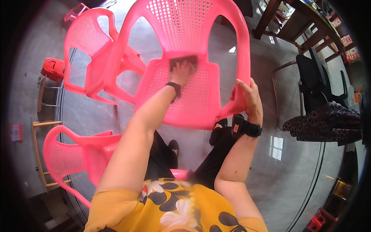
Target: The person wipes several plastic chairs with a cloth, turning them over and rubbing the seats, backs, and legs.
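Observation:
A pink plastic armchair (200, 116) with a perforated back and seat stands tilted before me. My left hand (182, 71) lies, blurred, on a dark cloth (192, 60) pressed to the rear of the seat, where it meets the backrest. Its fingers are spread over the cloth. At the chair's right side, my right hand (249, 94) is wrapped around the armrest, thumb on top. Both wrists wear black bands, the right one with a small black device. How firmly the left hand grips the cloth is hard to tell.
More pink plastic chairs stand at left, one (87, 52) beside the held chair and another (66, 156) nearer me. A black chair (311, 78) with a patterned cloth (324, 124) is at right. A dark wooden table (310, 23) stands at upper right, and a red stool (316, 221) at lower right.

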{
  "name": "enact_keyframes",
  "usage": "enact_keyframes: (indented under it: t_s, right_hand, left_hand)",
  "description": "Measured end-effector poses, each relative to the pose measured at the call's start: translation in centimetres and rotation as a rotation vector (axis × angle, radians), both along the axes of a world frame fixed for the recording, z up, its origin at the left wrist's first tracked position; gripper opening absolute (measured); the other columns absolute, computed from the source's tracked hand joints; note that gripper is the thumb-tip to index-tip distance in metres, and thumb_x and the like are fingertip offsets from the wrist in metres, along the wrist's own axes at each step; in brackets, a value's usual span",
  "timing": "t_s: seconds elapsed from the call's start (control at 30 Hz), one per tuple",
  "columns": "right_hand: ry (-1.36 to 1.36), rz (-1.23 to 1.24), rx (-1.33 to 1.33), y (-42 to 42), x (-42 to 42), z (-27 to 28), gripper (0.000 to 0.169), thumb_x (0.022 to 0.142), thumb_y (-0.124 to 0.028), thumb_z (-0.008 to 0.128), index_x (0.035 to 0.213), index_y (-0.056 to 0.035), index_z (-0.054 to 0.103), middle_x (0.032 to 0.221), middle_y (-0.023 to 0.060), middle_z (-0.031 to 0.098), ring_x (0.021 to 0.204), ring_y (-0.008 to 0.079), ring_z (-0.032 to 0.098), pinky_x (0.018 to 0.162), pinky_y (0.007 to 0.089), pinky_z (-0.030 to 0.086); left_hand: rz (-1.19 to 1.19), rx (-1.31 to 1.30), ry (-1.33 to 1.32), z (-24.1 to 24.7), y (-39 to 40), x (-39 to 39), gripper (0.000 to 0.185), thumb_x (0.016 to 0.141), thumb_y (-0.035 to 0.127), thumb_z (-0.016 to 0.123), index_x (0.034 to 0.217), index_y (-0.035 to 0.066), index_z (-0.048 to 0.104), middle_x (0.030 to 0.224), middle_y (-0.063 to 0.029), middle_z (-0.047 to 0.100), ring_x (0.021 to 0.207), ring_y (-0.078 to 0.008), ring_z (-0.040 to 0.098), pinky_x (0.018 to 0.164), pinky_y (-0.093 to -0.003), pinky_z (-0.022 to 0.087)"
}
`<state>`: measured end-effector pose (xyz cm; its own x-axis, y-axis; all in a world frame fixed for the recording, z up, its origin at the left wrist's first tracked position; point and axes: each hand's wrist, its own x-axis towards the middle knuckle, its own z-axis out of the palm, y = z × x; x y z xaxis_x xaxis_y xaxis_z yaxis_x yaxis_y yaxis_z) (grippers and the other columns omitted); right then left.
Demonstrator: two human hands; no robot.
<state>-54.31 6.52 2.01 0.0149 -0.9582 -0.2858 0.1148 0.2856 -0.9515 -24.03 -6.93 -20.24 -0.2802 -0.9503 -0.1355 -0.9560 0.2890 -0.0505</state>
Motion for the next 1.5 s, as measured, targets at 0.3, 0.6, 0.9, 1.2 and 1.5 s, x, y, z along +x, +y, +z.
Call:
enact_keyframes:
  t_s: [0.3,0.6,0.9,1.2,1.5]
  right_hand:
    - [0.026,-0.035,0.002,0.2,-0.6,-0.2,0.030,0.093,-0.025,0.064,0.105,-0.0010,0.052,0.070,0.0089,0.061,0.058,0.0184,0.060,0.053,0.0332,0.048]
    - [-0.016,-0.028,0.006,0.2,-0.6,-0.4,0.029,0.093,-0.025,0.065,0.103,-0.0016,0.052,0.071,0.0092,0.061,0.058,0.0190,0.061,0.053,0.0343,0.049]
    - [-0.005,-0.017,-0.010,0.2,-0.5,-0.7,0.032,0.093,-0.027,0.065,0.105,-0.0007,0.051,0.072,0.0095,0.062,0.059,0.0193,0.062,0.053,0.0338,0.049]
    - [0.017,0.045,-0.027,0.4,0.8,0.0,0.034,0.092,-0.027,0.064,0.106,0.0002,0.050,0.071,0.0092,0.062,0.059,0.0189,0.062,0.051,0.0336,0.049]
    - [-0.002,-0.028,-0.004,0.7,-0.8,-0.2,0.028,0.094,-0.024,0.066,0.105,-0.0025,0.052,0.073,0.0086,0.061,0.058,0.0190,0.062,0.054,0.0325,0.052]
  left_hand:
    - [0.238,0.009,0.275,2.7,2.9,-1.2,0.058,0.092,0.009,0.052,0.147,0.022,0.045,0.155,-0.0103,0.038,0.142,-0.0534,0.028,0.109,-0.0702,0.033]
    - [-0.534,0.018,0.358,1.1,15.6,-4.8,0.063,0.082,0.001,0.055,0.143,0.015,0.046,0.145,-0.0120,0.048,0.125,-0.0443,0.050,0.102,-0.0547,0.048]
    - [-0.149,0.193,-0.068,9.4,13.2,11.9,0.054,0.087,0.001,0.053,0.140,0.002,0.045,0.141,-0.0210,0.050,0.126,-0.0516,0.051,0.110,-0.0549,0.041]
    - [0.046,-0.062,0.223,-1.9,3.9,3.0,0.056,0.095,0.009,0.049,0.150,0.008,0.040,0.159,-0.0134,0.036,0.145,-0.0357,0.035,0.116,-0.0646,0.025]
    - [-0.213,0.262,0.960,5.5,13.4,-5.7,0.035,0.099,0.016,0.055,0.131,0.000,0.056,0.124,-0.0155,0.063,0.119,-0.0314,0.059,0.101,-0.0480,0.046]
